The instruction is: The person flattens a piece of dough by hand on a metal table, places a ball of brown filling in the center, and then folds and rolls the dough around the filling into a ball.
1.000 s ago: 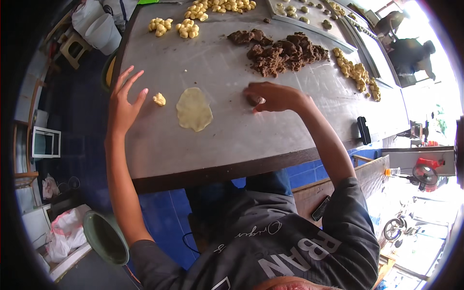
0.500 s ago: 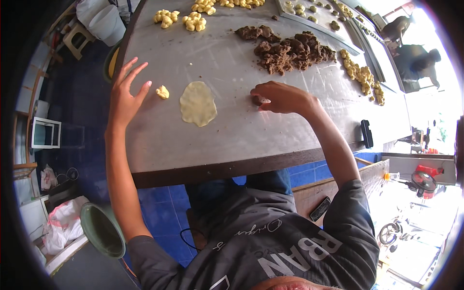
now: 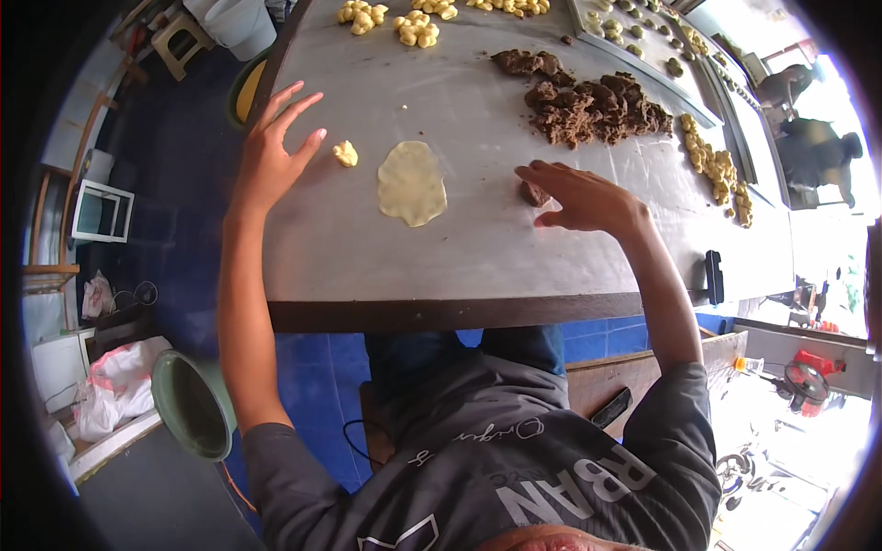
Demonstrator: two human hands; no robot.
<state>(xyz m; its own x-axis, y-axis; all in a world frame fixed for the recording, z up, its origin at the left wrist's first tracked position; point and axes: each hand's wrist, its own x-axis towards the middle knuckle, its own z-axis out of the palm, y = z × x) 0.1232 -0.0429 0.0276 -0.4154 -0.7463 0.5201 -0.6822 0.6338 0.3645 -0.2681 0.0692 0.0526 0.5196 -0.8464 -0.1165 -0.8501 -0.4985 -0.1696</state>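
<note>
Your loosely spread right hand (image 3: 581,199) arched over a brown paste lump (image 3: 534,194) at its nine o'clock; your spread left hand (image 3: 274,151) had a yellow dough piece (image 3: 345,153) near three o'clock.

Both arms reached forward from the body, well apart. The left forearm (image 3: 246,312) ran almost straight ahead, and the left wrist (image 3: 246,213) leaned slightly to the right. The left hand (image 3: 274,151) was spread loosely, its fingers (image 3: 285,112) pointing forward and to the right, the left thumb (image 3: 308,151) standing well off from them. The right forearm (image 3: 666,285) slanted forward and inward, and at the right wrist (image 3: 636,219) the line turned sharply left. The right hand (image 3: 588,197) lay back upward, fingers gently bent and pointing left, the right thumb (image 3: 556,219) lower and apart, leaving a gap between. The hands did not touch.
</note>
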